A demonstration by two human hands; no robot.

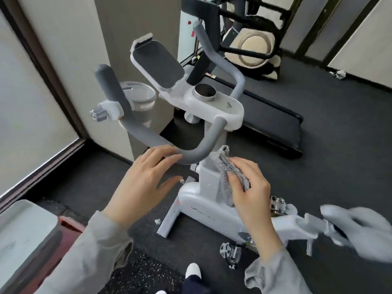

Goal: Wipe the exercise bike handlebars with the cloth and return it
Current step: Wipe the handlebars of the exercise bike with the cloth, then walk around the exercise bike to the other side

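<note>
1. the white exercise bike (203, 211) stands on dark rubber flooring (318, 166), its curved grey foam-covered handlebars (148, 139) sweeping out from the white console (220, 107) toward the person, so the nearest bend sits within easy reach of both hands.
2. the left hand (146, 183) is spread wide, fingers (163, 153) extended and laid over the near curve of the bar; it looks like a steadying touch rather than a grip, since the fingers do not wrap round the foam and the thumb hangs free below.
3. the right hand (250, 187) pinches a fuzzy grey folded cloth (231, 172) between thumb and curled fingers, closed firmly on it. bunching it this way probably gives a thick pad to rub with.
4. the cloth is just beside the lower right bend of the bar, in front of the white upright post (209, 177); i cannot tell whether its top edge touches the foam or sits just short of it.
5. judged from this, wiping of the near bar is about to begin or is under way; the far upright grips (110, 85) would be reached later.
6. where the cloth is to be returned is not evident here.
</note>
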